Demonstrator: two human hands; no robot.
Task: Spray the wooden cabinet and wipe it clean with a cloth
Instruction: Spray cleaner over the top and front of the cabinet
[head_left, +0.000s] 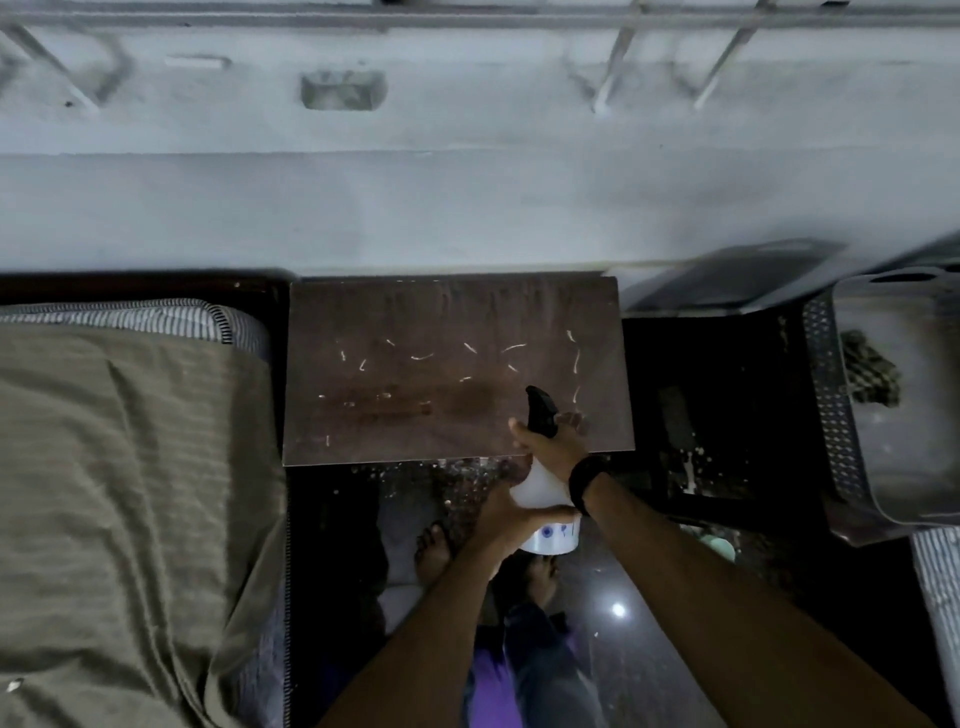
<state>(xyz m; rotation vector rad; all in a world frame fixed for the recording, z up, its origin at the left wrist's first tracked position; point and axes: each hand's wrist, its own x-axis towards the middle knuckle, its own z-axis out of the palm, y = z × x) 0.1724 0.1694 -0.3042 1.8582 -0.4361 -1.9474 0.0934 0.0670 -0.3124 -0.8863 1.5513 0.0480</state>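
Over the wooden cabinet (457, 369), both hands grip the spray bottle (545, 493), right hand (550, 444) fingers wrapping its trigger neck, left hand (506, 514) steadying; sweep spray evenly.

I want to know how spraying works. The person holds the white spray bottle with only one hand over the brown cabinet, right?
Not quite. The head view shows both hands on the white spray bottle: the right hand is at the black trigger top and the left hand steadies the body lower down. The rest is right: the bottle is at the near edge of the brown cabinet.
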